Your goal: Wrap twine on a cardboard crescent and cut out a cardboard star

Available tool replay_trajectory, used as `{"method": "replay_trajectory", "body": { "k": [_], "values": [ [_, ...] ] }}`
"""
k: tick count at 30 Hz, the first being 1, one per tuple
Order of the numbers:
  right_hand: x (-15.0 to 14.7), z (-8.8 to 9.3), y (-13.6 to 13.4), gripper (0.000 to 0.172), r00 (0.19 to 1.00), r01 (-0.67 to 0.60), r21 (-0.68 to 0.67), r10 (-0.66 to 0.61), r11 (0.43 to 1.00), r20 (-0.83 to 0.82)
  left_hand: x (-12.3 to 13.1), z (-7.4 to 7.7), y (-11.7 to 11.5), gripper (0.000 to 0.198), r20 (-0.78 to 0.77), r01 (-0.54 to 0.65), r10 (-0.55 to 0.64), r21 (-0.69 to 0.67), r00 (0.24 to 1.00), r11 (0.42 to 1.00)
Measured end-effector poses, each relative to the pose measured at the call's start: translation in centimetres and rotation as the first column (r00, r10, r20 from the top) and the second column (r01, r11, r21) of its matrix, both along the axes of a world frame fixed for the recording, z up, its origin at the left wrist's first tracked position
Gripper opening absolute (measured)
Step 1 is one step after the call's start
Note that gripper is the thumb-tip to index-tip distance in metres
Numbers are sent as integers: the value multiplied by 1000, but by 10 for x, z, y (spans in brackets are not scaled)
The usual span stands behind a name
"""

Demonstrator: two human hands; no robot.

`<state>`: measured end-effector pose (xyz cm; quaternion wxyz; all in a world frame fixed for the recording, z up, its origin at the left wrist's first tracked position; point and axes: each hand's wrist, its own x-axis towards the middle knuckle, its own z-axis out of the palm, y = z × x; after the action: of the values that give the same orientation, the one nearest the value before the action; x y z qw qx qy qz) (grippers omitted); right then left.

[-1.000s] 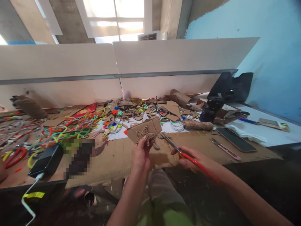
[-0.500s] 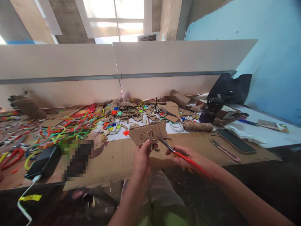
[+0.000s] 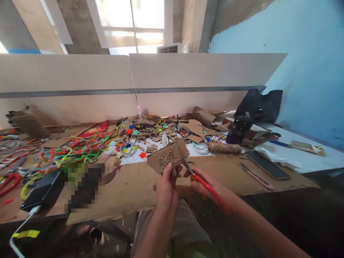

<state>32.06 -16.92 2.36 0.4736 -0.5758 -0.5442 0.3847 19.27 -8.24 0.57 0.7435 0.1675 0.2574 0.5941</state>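
Note:
My left hand [image 3: 167,182] is closed on a piece of brown cardboard [image 3: 154,160], its thumb pressed over a star outlined in twine [image 3: 170,160] on the front. In my right hand [image 3: 202,182] are scissors with red handles [image 3: 208,187]. Their blades [image 3: 185,159] lie at the cardboard's right edge, beside the star. Whether the blades are apart or together is hard to make out. The cardboard is held above the table, tilted up to the right.
Colourful pipe cleaners [image 3: 88,145] cover the left side, near a black power bank [image 3: 43,190]. Cardboard scraps and a small glue bottle [image 3: 164,139] lie behind my hands. On the right are a twine roll [image 3: 225,148], a pink cutter [image 3: 256,176] and a phone [image 3: 268,165].
The cardboard has tilted, its right side rising and its left side dropping. My right hand and the scissors have shifted slightly left and down in the view.

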Motion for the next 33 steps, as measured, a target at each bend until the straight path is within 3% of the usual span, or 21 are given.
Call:
{"method": "replay_trajectory", "body": {
  "k": [7, 18, 23, 29, 33],
  "values": [
    [-10, -17, 8, 62, 1000, -4, 35, 3, 999, 23, 4, -1, -3, 31, 26, 18, -18, 4, 1000, 1000],
    [-15, -20, 8, 47, 994, 63, 54, -68, 997, 83, 7, 12, -11, 23, 72, 37, -30, -100, 997, 994],
    [-20, -15, 8, 52, 994, 40, 118, -52, 992, 97, 9, 16, -13, 19, 82, 37, -28, -113, 996, 993],
    [-21, -13, 9, 58, 988, 57, 106, -71, 993, 136, 9, 22, -15, 8, 99, 35, -19, -159, 995, 987],
    [-20, -16, 11, 61, 990, 46, 110, -60, 993, 129, 9, 24, -15, 11, 100, 36, -18, -182, 995, 983]
  ]
}}
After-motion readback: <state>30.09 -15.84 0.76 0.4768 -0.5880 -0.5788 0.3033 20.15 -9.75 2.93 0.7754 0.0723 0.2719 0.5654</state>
